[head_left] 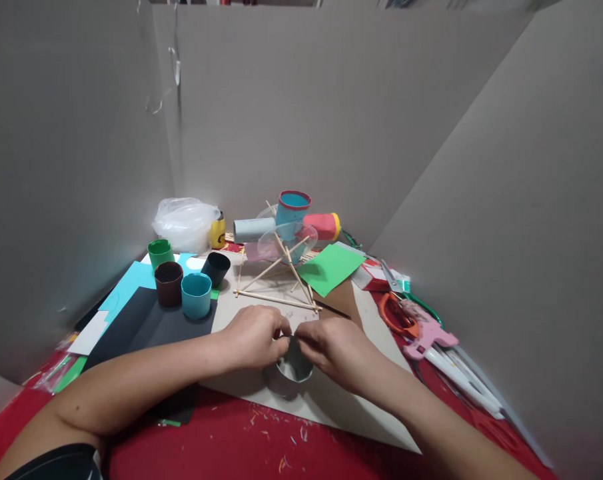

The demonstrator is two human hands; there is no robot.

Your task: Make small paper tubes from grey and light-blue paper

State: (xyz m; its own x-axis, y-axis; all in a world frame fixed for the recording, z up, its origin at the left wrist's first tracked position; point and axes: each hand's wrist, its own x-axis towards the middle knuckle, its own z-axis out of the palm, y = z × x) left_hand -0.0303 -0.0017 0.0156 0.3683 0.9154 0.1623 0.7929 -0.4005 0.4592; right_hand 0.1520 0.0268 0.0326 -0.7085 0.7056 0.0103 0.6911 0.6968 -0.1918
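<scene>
A short grey paper cup (295, 367) stands on the pale sheet (246, 383) in front of me, its open top facing up. My left hand (258, 335) pinches its far rim from the left, thumb and fingers closed. From the right, my right hand (334, 347) pinches the same rim close beside it. The fingertips nearly meet and hide that stretch of the rim. Just beyond the hands rests a frame of thin wooden sticks (276, 298). It carries clear plastic discs (301, 233) and a blue paper cup with a red rim (294, 212).
To the left stand a brown cup (169, 285), a light-blue cup (196, 297), a green cup (160, 252) and a tilted black cup (216, 269). Green paper (332, 268), orange-handled scissors (397, 315) and a pink glue gun (431, 337) lie right. Grey partitions (331, 100) enclose the table.
</scene>
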